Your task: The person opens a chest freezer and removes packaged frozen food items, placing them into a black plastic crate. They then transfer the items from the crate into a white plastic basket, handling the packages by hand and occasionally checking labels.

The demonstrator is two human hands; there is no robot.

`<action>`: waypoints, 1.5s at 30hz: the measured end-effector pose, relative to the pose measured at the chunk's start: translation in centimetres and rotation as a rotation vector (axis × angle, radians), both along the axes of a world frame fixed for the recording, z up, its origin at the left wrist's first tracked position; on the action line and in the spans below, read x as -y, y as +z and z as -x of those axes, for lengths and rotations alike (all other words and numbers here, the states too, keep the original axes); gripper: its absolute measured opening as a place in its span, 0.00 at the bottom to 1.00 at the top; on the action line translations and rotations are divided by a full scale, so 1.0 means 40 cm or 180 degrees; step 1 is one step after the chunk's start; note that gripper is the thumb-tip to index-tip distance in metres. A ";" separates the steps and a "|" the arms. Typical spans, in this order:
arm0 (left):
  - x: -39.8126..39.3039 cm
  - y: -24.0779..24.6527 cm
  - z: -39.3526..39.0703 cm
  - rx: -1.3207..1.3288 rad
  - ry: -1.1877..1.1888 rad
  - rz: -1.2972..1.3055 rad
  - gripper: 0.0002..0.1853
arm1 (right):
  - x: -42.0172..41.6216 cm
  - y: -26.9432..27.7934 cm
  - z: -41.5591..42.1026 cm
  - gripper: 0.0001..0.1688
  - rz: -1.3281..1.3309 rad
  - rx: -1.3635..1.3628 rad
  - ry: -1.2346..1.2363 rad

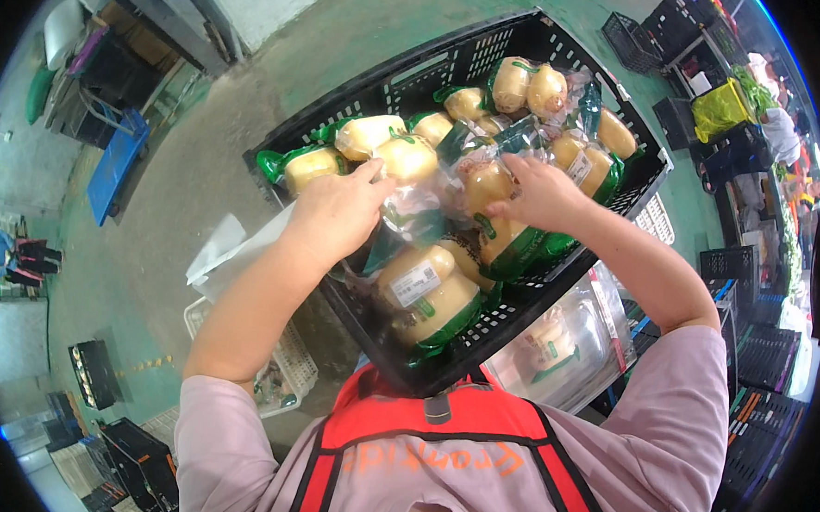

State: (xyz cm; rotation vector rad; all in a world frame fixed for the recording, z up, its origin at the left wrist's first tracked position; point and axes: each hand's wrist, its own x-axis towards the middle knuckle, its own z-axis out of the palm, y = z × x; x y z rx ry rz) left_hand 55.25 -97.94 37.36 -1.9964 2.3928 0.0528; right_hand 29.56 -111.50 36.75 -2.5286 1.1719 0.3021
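In front of my chest is a black perforated plastic crate (419, 76), holding several clear-and-green plastic bags of pale yellow potatoes. My left hand (336, 210) has its thumb and index finger at the near edge of one potato bag (398, 147) on the crate's left side. With thumb and fingers spread around another potato bag (486, 187), my right hand (545, 193) grips it near the middle. Closest to me lies a potato bag with a white printed label (415, 284). A further labelled bag (585, 168) lies beyond my right wrist. Palms and some fingertips are hidden.
Below the crate, a clear plastic-covered bin (551, 347) stands right and a white basket (286, 361) left. A blue flatbed trolley (119, 164) is at the far left. Black crates (766, 358) are stacked right. People (17, 256) stand in the background.
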 end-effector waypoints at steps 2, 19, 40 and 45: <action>0.001 0.002 0.002 0.0073 -0.0062 0.0074 0.20 | -0.019 -0.030 0.033 0.47 0.0131 0.0125 0.0138; -0.037 -0.022 0.174 -0.0259 -0.1084 -0.1432 0.34 | -0.034 0.010 0.107 0.51 -0.1781 0.1159 -0.0485; -0.088 -0.011 0.144 -0.0409 -0.1133 -0.0911 0.34 | 0.026 -0.023 0.248 0.23 -0.5387 0.4500 -0.2137; -0.084 0.013 0.152 -0.0478 -0.1007 -0.1092 0.25 | -0.025 0.017 0.150 0.34 -0.4938 0.3138 -0.1444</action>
